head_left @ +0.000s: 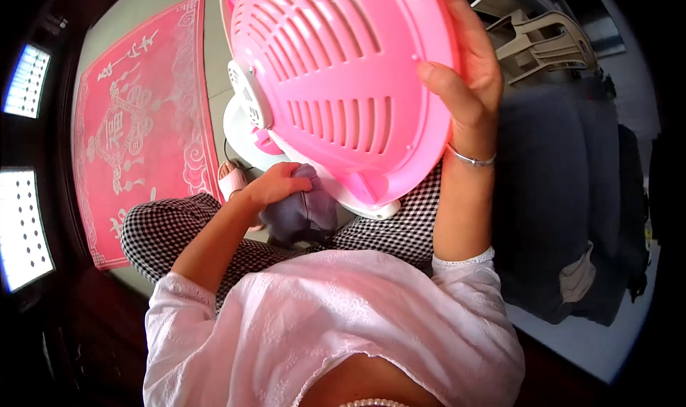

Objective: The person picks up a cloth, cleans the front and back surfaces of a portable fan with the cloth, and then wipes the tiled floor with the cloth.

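A pink heater (336,71) with a slotted, domed back and white trim is tilted in front of me, over my lap. My right hand (468,78) grips its rim, thumb on the slotted back and fingers partly hidden round the far side. Below the housing, my left hand (275,185) is closed on a dark grey-purple cloth (304,210), which hangs down between my knees. A white round base (239,132) shows behind the heater, low near the floor. The heater's front side is out of sight.
A red mat with white patterns (143,121) lies on the tiled floor at left. A pink slipper (230,182) is beside my knee. Dark grey padded seating (557,192) stands at right, with a beige plastic chair (543,42) beyond it.
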{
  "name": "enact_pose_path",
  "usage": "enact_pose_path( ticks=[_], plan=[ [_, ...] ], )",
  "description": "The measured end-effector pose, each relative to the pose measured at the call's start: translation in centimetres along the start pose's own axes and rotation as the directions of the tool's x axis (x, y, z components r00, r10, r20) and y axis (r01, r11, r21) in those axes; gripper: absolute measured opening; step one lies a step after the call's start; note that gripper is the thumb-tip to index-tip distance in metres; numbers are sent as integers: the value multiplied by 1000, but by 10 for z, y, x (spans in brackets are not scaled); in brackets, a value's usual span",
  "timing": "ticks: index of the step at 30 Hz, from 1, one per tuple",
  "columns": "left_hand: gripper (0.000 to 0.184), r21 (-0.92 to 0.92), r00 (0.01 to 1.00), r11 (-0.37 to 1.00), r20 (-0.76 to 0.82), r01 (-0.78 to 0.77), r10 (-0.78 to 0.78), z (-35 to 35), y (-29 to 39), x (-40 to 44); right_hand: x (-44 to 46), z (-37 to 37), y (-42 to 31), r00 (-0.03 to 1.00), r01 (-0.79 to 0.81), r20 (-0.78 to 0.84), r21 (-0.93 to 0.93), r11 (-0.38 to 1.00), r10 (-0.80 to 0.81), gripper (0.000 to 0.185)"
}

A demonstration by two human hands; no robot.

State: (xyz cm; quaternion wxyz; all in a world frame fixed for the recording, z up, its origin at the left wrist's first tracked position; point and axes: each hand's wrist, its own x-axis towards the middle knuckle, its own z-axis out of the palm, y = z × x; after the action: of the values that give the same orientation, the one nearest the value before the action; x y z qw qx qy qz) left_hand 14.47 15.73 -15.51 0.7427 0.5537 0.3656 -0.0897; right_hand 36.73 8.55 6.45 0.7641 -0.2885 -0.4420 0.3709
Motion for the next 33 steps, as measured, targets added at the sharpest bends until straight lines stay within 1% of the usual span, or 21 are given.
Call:
enact_pose_path(
  ticks=[1,3,4,6,8,9,10,12,13,15,16,18,20,22,23,24,26,28,30,31,33],
  plan=[
    [39,-49,997,996,5,-77,78,11,26,-25,6,-12,4,999,-41,-8,-153,987,40,86],
    [37,-217,962,939,-17,-268,271,31,62,-68,8,-14,4,999,-28,30,-94,995,31,84],
    [37,-210,965,943,-12,-257,261,40,75,-83,7,-14,3,996,-27,80,-32,999,30,82],
    [38,-294,878,830,-93,-474,469,60,97,-108,5,-11,-1,997,-32,66,-90,995,38,81],
    [35,-219,857,830,-72,-513,511,79,113,-119,12,-1,-3,997,-30,67,-220,975,45,79],
    [31,-48,815,814,-80,-579,575,91,116,-114,12,-2,7,996,66,67,-240,968,-51,64],
    [32,136,717,718,-61,-683,694,100,113,-101,14,1,11,995,72,90,-235,969,-52,64],
    [36,304,551,549,-88,-778,830,113,105,-87,18,-3,11,985,125,159,-380,916,-69,67],
    [36,310,538,541,-104,-781,836,109,103,-87,21,-6,11,977,151,199,-411,899,-73,63],
    [38,292,607,579,7,-762,795,100,97,-92,22,0,12,975,162,209,-418,894,-79,63],
    [38,302,611,585,-7,-753,791,99,91,-90,19,-3,11,978,165,189,-427,889,-91,62],
    [40,78,752,752,-31,-655,658,83,72,-92,24,3,14,970,184,228,-435,881,-89,61],
    [43,-15,781,784,-92,-621,617,70,55,-93,29,9,17,985,111,172,-485,868,-30,61],
    [46,-198,823,798,-150,-568,548,57,47,-93,38,7,21,984,101,179,-494,864,-13,59],
    [47,-210,854,828,-149,-521,499,53,46,-93,44,-2,21,984,108,176,-488,866,-24,59],
    [47,-214,851,824,-164,-525,499,45,41,-95,50,-6,23,984,117,178,-487,865,-33,59],
    [51,-152,921,912,-140,-382,363,31,30,-94,61,-20,21,992,71,123,-489,869,-12,58],
    [57,-161,945,944,-206,-289,254,17,7,-74,73,-39,17,994,56,110,-500,864,-1,59],
    [54,-140,944,966,-282,-216,170,8,-12,-60,83,-54,10,998,-45,6,-557,829,58,59],
    [54,-144,944,965,-282,-218,171,8,-19,-52,88,-59,6,997,-67,-3,-596,801,81,58],
    [59,130,874,956,-387,-263,293,11,-26,-41,98,-67,3,995,-85,-13,-636,767,99,57]
  ],
)
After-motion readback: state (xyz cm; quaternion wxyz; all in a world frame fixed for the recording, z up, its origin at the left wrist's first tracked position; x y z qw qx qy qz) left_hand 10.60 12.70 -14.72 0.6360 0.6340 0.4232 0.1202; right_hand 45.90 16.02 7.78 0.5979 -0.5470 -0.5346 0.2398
